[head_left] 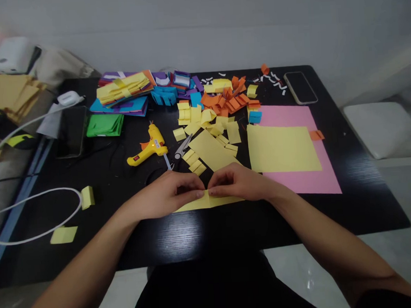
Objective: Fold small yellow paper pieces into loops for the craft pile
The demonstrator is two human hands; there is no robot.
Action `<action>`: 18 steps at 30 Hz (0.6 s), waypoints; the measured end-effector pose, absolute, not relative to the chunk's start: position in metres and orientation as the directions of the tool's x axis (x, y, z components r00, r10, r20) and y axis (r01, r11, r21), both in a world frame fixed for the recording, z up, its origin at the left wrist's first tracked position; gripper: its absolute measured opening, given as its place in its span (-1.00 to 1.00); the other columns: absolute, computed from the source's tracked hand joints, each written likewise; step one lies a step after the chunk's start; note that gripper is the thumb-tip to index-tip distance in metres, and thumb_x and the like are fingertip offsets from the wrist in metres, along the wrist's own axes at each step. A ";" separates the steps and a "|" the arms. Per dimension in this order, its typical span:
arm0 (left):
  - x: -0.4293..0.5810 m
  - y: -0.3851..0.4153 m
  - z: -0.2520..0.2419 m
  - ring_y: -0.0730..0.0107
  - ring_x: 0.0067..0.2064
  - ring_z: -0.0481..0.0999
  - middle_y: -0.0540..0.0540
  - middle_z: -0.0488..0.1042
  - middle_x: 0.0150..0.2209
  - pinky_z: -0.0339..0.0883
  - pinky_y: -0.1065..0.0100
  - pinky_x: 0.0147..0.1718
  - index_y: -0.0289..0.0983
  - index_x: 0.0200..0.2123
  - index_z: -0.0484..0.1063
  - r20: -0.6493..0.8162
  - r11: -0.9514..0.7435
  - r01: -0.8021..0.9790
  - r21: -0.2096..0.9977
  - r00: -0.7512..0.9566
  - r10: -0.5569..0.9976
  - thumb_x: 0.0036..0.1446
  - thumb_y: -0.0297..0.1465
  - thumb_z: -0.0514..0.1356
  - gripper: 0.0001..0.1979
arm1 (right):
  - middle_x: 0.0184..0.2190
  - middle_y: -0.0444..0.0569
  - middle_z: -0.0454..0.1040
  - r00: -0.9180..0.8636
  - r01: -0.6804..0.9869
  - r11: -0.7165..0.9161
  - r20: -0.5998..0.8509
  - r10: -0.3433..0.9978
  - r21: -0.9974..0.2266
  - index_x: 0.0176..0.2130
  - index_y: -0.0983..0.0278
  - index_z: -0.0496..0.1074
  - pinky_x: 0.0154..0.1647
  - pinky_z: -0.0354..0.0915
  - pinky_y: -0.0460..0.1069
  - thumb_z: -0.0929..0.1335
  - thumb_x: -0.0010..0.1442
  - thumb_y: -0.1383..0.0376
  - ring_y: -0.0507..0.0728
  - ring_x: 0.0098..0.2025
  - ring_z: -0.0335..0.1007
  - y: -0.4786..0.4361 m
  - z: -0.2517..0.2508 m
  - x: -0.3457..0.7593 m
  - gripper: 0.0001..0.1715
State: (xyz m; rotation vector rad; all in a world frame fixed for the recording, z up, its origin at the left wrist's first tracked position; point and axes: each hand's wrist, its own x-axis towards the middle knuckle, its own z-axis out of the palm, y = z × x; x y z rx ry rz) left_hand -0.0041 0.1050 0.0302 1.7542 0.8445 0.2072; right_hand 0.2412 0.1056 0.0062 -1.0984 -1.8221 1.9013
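Observation:
Near the front of the black table, a yellow paper strip [194, 204] with a crease at its middle is pinched between both hands. My left hand [173, 191] is closed on it left of the crease, thumb on top. On the other side my right hand [240, 182] grips it the same way, the two thumbs almost meeting. Just beyond the hands lie a larger yellow paper piece [212, 151], scissors [183, 147] and several small folded yellow pieces [194, 161]. A yellow glue gun [151, 145] rests behind my left hand.
At right, a yellow sheet [283, 149] overlaps a pink sheet [301, 183], with a phone [301, 87] behind. Orange paper pieces [226, 101], a green stack [105, 125] and bundled coloured strips [125, 89] fill the back. A white cable [37, 194] loops across the left side.

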 end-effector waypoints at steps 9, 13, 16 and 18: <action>0.003 0.100 0.027 0.52 -0.45 0.30 0.08 0.38 -0.48 0.14 0.47 -0.45 -0.29 -0.28 0.49 -0.284 -0.153 0.476 0.866 0.719 0.635 0.36 -0.31 0.17 -0.79 | -0.39 -0.08 0.64 -0.670 0.290 -0.162 -0.321 0.669 -0.943 -0.24 0.29 0.67 -0.33 0.32 -0.07 0.51 0.20 0.14 0.04 -0.36 0.49 0.102 0.002 0.240 -0.74; 0.002 0.102 0.029 0.53 -0.46 0.27 0.09 0.35 -0.49 0.13 0.48 -0.47 -0.30 -0.30 0.49 -0.273 -0.129 0.450 0.883 0.719 0.640 0.36 -0.31 0.16 -0.79 | -0.38 -0.08 0.63 -0.676 0.259 -0.174 -0.307 0.670 -0.950 -0.22 0.30 0.66 -0.36 0.29 -0.08 0.49 0.22 0.16 0.03 -0.38 0.47 0.101 0.003 0.240 -0.74; 0.002 0.103 0.029 0.53 -0.47 0.25 0.09 0.32 -0.51 0.11 0.49 -0.49 -0.30 -0.30 0.49 -0.274 -0.113 0.443 0.889 0.714 0.644 0.35 -0.31 0.17 -0.79 | -0.39 -0.08 0.61 -0.677 0.244 -0.173 -0.296 0.674 -0.954 -0.23 0.31 0.65 -0.38 0.27 -0.09 0.48 0.22 0.17 0.02 -0.39 0.44 0.101 0.003 0.240 -0.75; 0.002 0.103 0.027 0.53 -0.48 0.24 0.09 0.31 -0.51 0.09 0.49 -0.50 -0.30 -0.31 0.48 -0.284 -0.091 0.439 0.894 0.712 0.642 0.34 -0.31 0.18 -0.79 | -0.40 -0.08 0.60 -0.676 0.240 -0.170 -0.290 0.678 -0.956 -0.23 0.32 0.64 -0.39 0.26 -0.09 0.48 0.22 0.16 0.02 -0.40 0.42 0.101 0.002 0.239 -0.74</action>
